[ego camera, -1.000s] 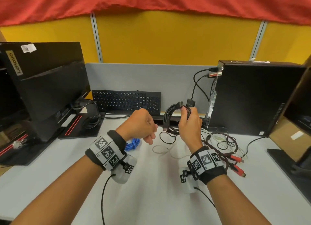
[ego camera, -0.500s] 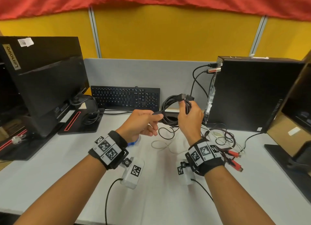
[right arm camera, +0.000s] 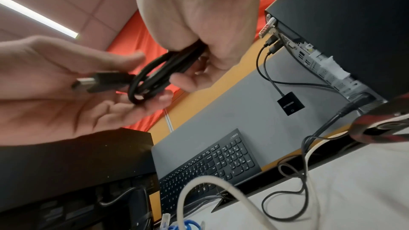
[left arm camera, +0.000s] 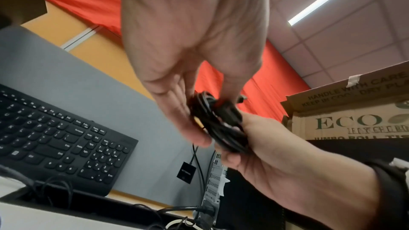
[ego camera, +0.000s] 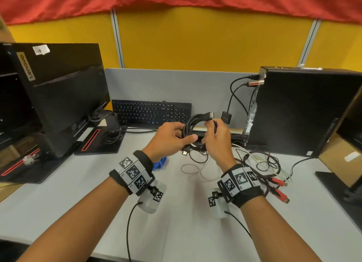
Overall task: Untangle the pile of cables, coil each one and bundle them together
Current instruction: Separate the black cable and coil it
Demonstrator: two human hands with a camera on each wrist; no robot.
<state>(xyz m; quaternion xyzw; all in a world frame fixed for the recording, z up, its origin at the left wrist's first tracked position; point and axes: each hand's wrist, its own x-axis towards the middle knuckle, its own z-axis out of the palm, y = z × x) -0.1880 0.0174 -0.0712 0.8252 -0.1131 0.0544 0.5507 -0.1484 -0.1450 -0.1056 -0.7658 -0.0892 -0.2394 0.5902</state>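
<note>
A black cable [ego camera: 193, 124] wound into a coil is held up above the desk, in front of the keyboard. My right hand [ego camera: 215, 140] grips the coil's right side, and one plug [ego camera: 208, 115] sticks up beside its fingers. My left hand [ego camera: 176, 138] pinches the coil's left side between thumb and fingers, with the other plug [ego camera: 185, 152] hanging just below. The right wrist view shows the coil [right arm camera: 155, 76] running into my right fist [right arm camera: 199, 15], with a plug [right arm camera: 99, 81] lying across my left hand [right arm camera: 55, 85]. In the left wrist view both hands meet on the coil [left arm camera: 217, 123].
A blue cable [ego camera: 160, 162], a white cable [ego camera: 195, 171] and a tangle with red plugs [ego camera: 274, 181] lie on the grey desk [ego camera: 176, 222]. Behind them are a keyboard [ego camera: 150, 112], a monitor [ego camera: 64, 97] at left, a PC tower [ego camera: 305, 110] with a dangling adapter [ego camera: 226, 117], and a cardboard box [ego camera: 338, 158].
My left hand, apart from the coil a second ago, took a cable end, moved right and now grips the coil's left side. My right hand has kept hold of the coil.
</note>
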